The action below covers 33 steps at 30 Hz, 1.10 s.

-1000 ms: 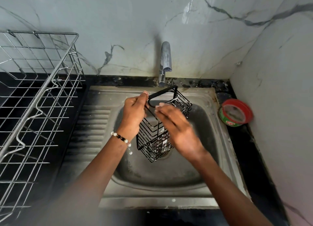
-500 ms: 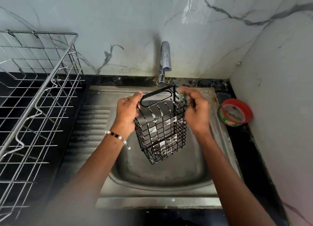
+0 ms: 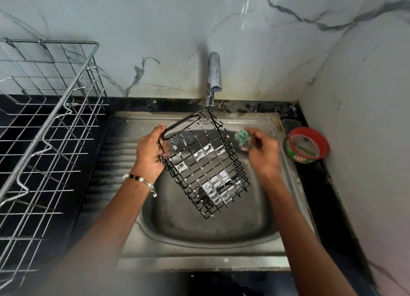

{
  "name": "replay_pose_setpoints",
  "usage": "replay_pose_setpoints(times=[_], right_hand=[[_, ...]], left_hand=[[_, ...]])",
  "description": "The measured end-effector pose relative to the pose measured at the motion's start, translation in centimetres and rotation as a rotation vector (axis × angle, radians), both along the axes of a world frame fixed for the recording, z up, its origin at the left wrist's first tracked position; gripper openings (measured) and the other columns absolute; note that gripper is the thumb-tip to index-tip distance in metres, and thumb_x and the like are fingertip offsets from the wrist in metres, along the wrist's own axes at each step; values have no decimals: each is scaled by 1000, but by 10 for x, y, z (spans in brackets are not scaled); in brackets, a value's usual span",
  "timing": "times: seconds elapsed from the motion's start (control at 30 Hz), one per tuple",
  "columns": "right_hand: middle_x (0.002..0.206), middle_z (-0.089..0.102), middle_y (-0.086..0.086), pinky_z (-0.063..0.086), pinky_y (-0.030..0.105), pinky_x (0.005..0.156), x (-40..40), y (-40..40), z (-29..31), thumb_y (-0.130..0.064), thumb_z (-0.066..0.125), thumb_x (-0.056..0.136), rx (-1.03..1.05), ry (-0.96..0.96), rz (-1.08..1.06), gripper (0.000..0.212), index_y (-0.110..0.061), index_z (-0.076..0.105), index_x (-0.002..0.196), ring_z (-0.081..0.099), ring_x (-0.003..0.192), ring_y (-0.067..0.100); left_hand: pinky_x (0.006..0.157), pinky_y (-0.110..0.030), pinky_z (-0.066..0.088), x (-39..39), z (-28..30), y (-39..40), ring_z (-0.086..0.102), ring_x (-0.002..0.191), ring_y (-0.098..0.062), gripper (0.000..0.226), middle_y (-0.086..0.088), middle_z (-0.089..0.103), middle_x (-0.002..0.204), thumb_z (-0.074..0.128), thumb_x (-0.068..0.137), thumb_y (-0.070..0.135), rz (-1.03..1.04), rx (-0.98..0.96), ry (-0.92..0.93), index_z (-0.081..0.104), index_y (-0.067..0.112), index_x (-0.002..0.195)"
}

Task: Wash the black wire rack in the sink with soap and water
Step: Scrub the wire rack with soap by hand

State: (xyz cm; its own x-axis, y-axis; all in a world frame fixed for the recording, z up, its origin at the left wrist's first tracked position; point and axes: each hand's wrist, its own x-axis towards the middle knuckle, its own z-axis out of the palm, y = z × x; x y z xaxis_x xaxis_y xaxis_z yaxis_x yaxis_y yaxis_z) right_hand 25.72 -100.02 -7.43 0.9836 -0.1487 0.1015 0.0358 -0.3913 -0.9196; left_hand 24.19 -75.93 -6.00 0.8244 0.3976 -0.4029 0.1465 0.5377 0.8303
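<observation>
The soapy black wire rack [image 3: 203, 164], a tall basket of thin coated rods, could slip into the stainless steel sink [image 3: 199, 227], since only the left hand [image 3: 149, 151] grips its upper rim near the loop handle (suds film the mesh). It hangs tilted over the basin just right of that hand, while the right hand [image 3: 263, 152], apart from the rack, pinches a green scrubbing pad [image 3: 241, 137].
</observation>
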Motion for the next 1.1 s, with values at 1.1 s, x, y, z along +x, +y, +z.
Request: replay_pose_setpoints(times=[1.1], right_hand=[[88,67,17,56,20,68,9,-35,-37,20,43,89,362,182,164,26,4,64,86,69,74,12]], left_hand=[[35,-8,20,3,-2,19,25,25,-5,34,9,30,33,55,95,19,45,-214,39,42,20,64]])
